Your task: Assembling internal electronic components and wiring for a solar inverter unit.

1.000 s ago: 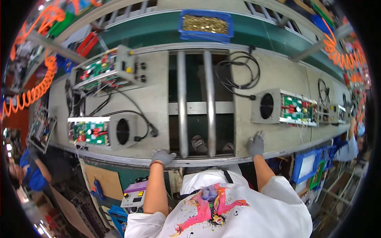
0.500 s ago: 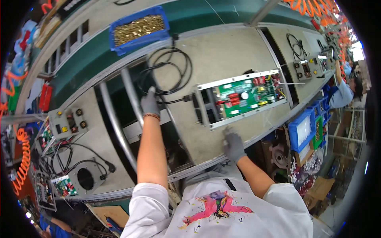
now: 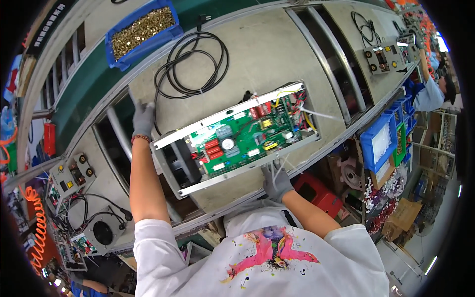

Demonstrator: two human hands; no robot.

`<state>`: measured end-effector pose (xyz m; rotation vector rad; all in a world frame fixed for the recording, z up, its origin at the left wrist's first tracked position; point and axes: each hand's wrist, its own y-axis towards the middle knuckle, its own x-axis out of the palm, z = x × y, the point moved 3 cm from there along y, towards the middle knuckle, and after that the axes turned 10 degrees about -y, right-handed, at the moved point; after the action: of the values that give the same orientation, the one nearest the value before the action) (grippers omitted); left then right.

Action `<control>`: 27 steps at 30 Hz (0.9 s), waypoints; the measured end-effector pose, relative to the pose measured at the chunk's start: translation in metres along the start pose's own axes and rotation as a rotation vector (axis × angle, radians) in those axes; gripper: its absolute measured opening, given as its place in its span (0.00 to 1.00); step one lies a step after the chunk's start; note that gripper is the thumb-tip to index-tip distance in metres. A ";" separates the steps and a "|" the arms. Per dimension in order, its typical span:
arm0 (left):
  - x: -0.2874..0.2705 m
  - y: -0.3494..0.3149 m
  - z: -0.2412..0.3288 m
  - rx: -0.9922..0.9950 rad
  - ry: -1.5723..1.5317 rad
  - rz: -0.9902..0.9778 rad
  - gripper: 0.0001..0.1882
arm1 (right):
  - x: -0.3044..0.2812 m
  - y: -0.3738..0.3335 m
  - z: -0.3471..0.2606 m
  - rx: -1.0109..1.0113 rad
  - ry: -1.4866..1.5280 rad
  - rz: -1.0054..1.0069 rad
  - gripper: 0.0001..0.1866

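Observation:
A long open metal chassis (image 3: 232,174) with a green circuit board (image 3: 246,143) lies slanted on a grey-beige work board (image 3: 267,44). Its black fan end points left; loose wires show at its right end. My left hand (image 3: 143,121), in a grey glove, is at the work board's left edge with fingers extended, beside the chassis corner and a coiled black power cable (image 3: 190,91). My right hand (image 3: 277,180), also gloved, lies by the chassis's near rail with its fingers stretched toward it. Thin white strands cross that hand, and its fingertips are partly hidden.
A blue bin (image 3: 143,37) of brass-coloured fasteners stands beyond the board. Bare metal rollers (image 3: 336,59) show in the gap on the right. Partly built units (image 3: 71,175) sit at the left, and another unit (image 3: 386,59) at the right near a co-worker (image 3: 428,94). Blue bins (image 3: 378,151) hang at right.
The work board, with chassis and cable, has shifted left, uncovering rollers on its right. The chassis has come nearer and lies more slanted. My left hand moved left; my right hand moved slightly left.

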<state>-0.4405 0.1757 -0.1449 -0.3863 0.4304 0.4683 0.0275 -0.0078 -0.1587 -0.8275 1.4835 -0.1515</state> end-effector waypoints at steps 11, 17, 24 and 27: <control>-0.091 -0.228 0.130 0.353 0.406 0.186 0.25 | -0.006 -0.005 -0.004 -0.597 0.461 0.057 0.23; -0.091 -0.232 0.117 0.389 0.637 0.325 0.24 | -0.036 0.019 0.077 0.080 0.195 0.416 0.25; -0.118 -0.233 0.090 0.378 0.635 0.378 0.24 | -0.019 0.048 0.066 0.197 -0.125 0.341 0.35; -0.135 -0.234 0.076 0.395 0.643 0.391 0.24 | -0.025 0.042 0.060 0.120 -0.088 0.291 0.35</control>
<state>-0.4081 -0.0299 0.0431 -0.0537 1.2160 0.6184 0.0625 0.0606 -0.1697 -0.5087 1.4790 0.0135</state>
